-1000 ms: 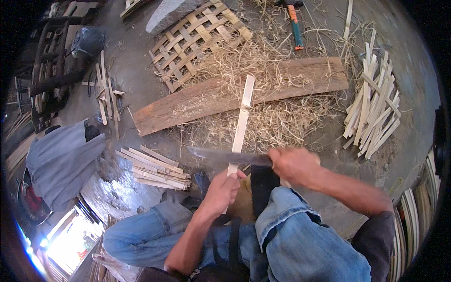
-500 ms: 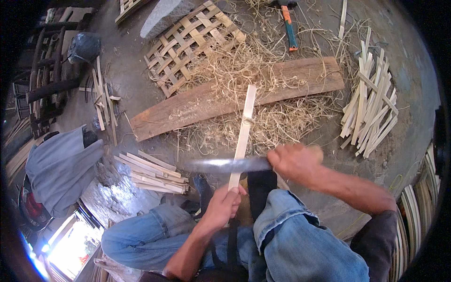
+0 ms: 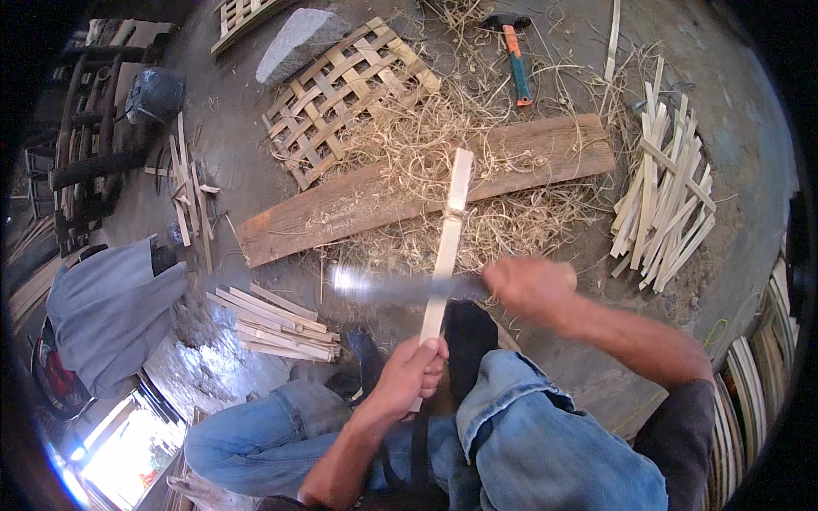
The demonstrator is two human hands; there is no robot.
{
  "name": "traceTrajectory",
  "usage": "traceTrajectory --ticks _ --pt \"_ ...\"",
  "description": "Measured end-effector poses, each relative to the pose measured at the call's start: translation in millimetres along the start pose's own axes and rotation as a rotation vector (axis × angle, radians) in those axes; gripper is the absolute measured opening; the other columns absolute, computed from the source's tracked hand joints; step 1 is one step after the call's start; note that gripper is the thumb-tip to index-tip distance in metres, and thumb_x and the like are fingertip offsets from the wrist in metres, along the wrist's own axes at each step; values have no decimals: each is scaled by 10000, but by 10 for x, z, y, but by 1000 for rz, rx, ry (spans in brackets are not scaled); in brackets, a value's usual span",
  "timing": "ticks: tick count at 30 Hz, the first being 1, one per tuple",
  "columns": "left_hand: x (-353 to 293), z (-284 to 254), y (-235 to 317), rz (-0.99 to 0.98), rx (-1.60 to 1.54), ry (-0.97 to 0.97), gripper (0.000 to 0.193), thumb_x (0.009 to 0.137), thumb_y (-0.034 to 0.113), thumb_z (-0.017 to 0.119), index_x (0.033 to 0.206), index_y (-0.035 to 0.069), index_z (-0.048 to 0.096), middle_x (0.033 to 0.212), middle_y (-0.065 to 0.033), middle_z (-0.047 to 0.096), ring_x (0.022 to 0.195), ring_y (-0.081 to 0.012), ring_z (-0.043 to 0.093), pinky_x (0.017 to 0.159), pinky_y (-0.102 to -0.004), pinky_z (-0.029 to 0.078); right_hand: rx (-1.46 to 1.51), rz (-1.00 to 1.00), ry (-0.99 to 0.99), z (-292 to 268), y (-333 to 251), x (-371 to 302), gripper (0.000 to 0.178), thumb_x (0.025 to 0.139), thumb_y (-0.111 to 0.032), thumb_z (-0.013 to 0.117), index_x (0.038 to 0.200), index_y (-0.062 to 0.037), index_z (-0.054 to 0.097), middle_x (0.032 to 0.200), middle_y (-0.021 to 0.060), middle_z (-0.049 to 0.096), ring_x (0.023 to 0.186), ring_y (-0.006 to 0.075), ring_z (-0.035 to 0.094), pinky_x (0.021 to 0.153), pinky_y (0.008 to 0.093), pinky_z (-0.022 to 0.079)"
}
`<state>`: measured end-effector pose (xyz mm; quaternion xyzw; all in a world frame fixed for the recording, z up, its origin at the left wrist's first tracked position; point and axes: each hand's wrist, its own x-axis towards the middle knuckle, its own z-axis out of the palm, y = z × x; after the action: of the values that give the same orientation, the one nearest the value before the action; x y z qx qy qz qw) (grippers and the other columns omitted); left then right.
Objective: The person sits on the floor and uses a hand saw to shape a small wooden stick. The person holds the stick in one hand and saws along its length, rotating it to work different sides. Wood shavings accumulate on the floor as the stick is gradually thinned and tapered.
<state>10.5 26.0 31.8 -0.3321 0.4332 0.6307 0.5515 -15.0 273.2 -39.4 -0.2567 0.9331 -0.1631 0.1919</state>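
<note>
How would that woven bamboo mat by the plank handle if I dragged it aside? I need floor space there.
The woven mat looks thin and openly plaited, so it is probably light and would flex rather than stay rigid. Its strip ends stand loose at the edges and may catch on the shavings heaped against it. It lies flat, so rolling seems unlikely.

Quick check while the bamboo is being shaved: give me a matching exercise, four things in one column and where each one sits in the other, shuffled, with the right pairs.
Things:
1. bamboo strip
2. long knife
3. hammer
4. woven mat

Places:
A. on the ground at the top, orange and teal handle
B. held at its near end by the left hand, far end resting on the wooden plank
C. lying flat on the ground beyond the plank, to the left
D. gripped by the right hand, blade lying across the strip

Pairs: 1-B, 2-D, 3-A, 4-C
</note>
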Motion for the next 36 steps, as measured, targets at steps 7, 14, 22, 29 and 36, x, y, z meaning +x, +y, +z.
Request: traceTrajectory --ticks 7,14,22,29,36 --pt "141 -65 103 -35 -180 -77 212 1015 291 439 948 95 482 678 81 302 520 -17 259 434 -184 212 149 256 -85 -47 395 241 202 856 -191 597 974 -31 561 903 184 659 802 298 674 660 414 540" --pt "142 -112 145 -37 40 -40 382 1005 285 432 1308 53 451 872 -2 481 686 -87 476 582 -230 425 1712 709 339 324 -374 536 200 869 -137 665 970 -5 555 744 77 629 627 176 627 575 299 508" --pt "-25 -603 16 705 -44 199 641 891 282 527 1436 -1 344 1397 -133 454 1324 -265 397 1114 -408 273 2070 731 325 186 -694 1016 245 797 -49 715 979 -26 553 778 63 623 612 149 619 548 289 522" --pt "250 -307 371 1533 1059 604 451 925 332 602 1266 56 496 1227 -168 548 1201 -277 522 1027 -492 390 1977 682 191 168 -879 1153 242 817 -105 695 989 -16 550 780 62 623 615 138 616 554 299 507" --pt "661 -415 1385 1792 -28 551 343 980 365 440 766 112 349 630 18 299 519 -73 282 450 -223 244 984 382 155 270 -660 1010 431 820 -222 667 1109 54 503 778 244 635 711 423 640 658 459 509"
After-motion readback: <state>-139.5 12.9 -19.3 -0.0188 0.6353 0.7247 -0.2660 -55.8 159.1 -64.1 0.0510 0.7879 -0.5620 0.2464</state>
